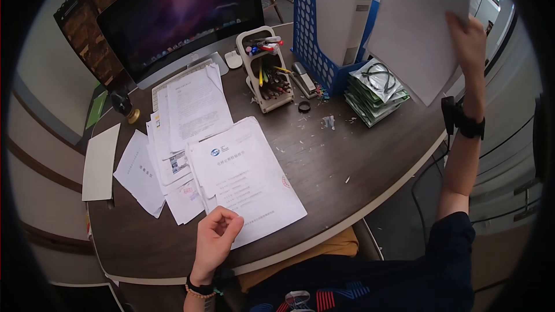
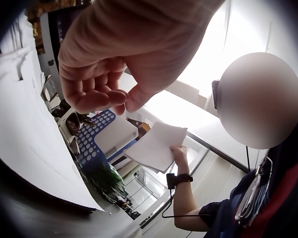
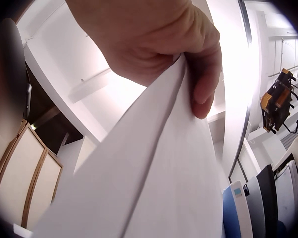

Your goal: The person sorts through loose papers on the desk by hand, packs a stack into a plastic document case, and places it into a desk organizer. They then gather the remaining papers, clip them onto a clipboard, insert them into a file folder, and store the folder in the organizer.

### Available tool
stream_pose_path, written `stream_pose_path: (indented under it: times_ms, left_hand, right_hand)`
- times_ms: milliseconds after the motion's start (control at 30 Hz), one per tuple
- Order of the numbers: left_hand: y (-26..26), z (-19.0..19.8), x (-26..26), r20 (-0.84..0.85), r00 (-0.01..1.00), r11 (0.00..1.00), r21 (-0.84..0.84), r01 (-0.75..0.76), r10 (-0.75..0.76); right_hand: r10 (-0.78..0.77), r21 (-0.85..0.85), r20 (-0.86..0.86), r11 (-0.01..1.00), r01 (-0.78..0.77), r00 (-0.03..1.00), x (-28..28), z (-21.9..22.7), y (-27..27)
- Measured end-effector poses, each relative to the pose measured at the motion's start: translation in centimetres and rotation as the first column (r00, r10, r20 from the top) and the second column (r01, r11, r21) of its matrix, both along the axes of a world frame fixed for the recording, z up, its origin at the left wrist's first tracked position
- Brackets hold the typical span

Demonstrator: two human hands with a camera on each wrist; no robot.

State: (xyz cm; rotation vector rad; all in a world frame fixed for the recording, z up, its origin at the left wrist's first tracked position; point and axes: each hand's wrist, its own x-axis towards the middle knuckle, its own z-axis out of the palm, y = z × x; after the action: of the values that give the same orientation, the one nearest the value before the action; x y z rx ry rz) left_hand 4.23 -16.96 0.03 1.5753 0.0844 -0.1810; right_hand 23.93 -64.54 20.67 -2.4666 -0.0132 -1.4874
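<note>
My right hand (image 1: 469, 46) holds up a few white sheets of paper (image 1: 417, 29) above the desk's right end, pinching them at the edge. In the right wrist view the thumb and fingers (image 3: 203, 89) grip the top of these sheets, which hang down from them. My left hand (image 1: 218, 237) is over the near edge of a stack of printed papers (image 1: 248, 179), fingers loosely curled and nothing between them. A blue logo and a red stamp mark the top page. In the left wrist view the thumb (image 2: 139, 96) lies close to the curled fingertips.
More papers (image 1: 196, 107) lie left of the stack, before a monitor (image 1: 185, 17). A pen holder (image 1: 267, 72), a stapler (image 1: 303, 78) and a blue file rack (image 1: 324, 52) stand behind. Glasses lie on green-edged packets (image 1: 373, 104). Paper scraps litter the desk (image 1: 324, 156).
</note>
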Motion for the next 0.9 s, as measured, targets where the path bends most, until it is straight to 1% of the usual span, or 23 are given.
stream_pose_path:
  times_ms: [33, 67, 167, 200, 233, 300, 333, 400, 433, 500, 533, 633, 667, 700, 767, 833, 900]
  left_hand:
    - [-0.1, 0.1, 0.0, 0.000, 1.000, 1.000, -0.002, -0.002, 0.002]
    - [-0.2, 0.2, 0.0, -0.002, 1.000, 1.000, -0.004, -0.004, 0.004]
    - [-0.3, 0.4, -0.1, -0.004, 1.000, 1.000, 0.023, -0.011, 0.011]
    - [-0.2, 0.3, -0.1, -0.003, 1.000, 1.000, 0.025, -0.011, 0.011]
    - [-0.2, 0.0, -0.2, -0.005, 1.000, 1.000, 0.021, -0.012, 0.012]
    - [-0.2, 0.0, -0.3, -0.009, 1.000, 1.000, 0.018, -0.017, 0.017]
    - [-0.2, 0.2, -0.3, -0.006, 1.000, 1.000, 0.024, -0.015, 0.015]
    - [-0.4, 0.3, -0.4, -0.008, 1.000, 0.999, 0.030, -0.021, 0.022]
    - [-0.4, 0.3, -0.4, -0.006, 1.000, 1.000, 0.023, -0.016, 0.016]
    - [-0.5, 0.2, -0.6, -0.007, 1.000, 1.000, 0.015, -0.021, 0.021]
    - [-0.4, 0.1, -0.6, -0.009, 1.000, 1.000, 0.007, -0.016, 0.016]
    - [-0.1, 0.0, -0.6, -0.006, 1.000, 1.000, 0.001, -0.017, 0.017]
    - [-0.1, 0.0, -0.7, -0.002, 1.000, 1.000, 0.003, -0.014, 0.014]
    - [0.0, 0.0, -0.8, -0.008, 1.000, 1.000, 0.000, -0.023, 0.023]
    - [0.2, 0.0, -0.9, -0.013, 1.000, 1.000, -0.004, -0.017, 0.017]
    - [0.3, 0.1, -1.1, -0.011, 1.000, 1.000, -0.011, -0.028, 0.028]
    - [0.6, -0.1, -1.3, -0.017, 0.999, 0.999, -0.018, -0.041, 0.041]
  right_hand:
    - [0.056, -0.034, 0.027, 0.998, -0.055, 0.998, 0.7, -0.2, 0.2]
    - [0.052, -0.051, 0.073, 0.998, -0.048, 0.996, 1.5, -0.5, 0.7]
    - [0.085, -0.039, 0.030, 0.996, -0.084, 0.996, 2.4, -0.6, 1.9]
    - [0.142, -0.128, 0.080, 0.983, -0.131, 0.987, 4.4, -1.1, 1.8]
    - [0.181, -0.123, 0.059, 0.977, -0.172, 0.982, 5.6, -1.4, 1.5]
    - [0.227, -0.071, 0.114, 0.973, -0.220, 0.967, 7.6, -2.4, 2.3]
    - [0.233, -0.071, 0.112, 0.971, -0.226, 0.966, 8.9, -3.1, 2.3]
    - [0.196, -0.071, 0.223, 0.980, -0.185, 0.955, 11.2, -4.6, 2.5]
    - [0.204, -0.072, 0.221, 0.979, -0.193, 0.954, 12.0, -5.5, 2.8]
    - [0.180, 0.025, 0.257, 0.981, -0.193, 0.950, 13.3, -7.1, 3.7]
    - [0.194, 0.052, 0.250, 0.976, -0.213, 0.949, 13.8, -7.5, 4.1]
    - [0.217, 0.040, 0.278, 0.971, -0.236, 0.936, 15.4, -7.2, 4.2]
    - [0.168, 0.185, 0.167, 0.963, -0.198, 0.971, 15.3, -7.0, 5.0]
    - [0.178, 0.183, 0.161, 0.961, -0.206, 0.971, 15.6, -7.4, 5.3]
    - [0.288, 0.216, 0.164, 0.923, -0.319, 0.943, 17.1, -8.6, 5.4]
    - [0.292, 0.207, 0.153, 0.925, -0.320, 0.944, 19.9, -11.3, 3.8]
    - [0.460, 0.421, 0.067, 0.792, -0.443, 0.885, 20.9, -13.1, 3.3]
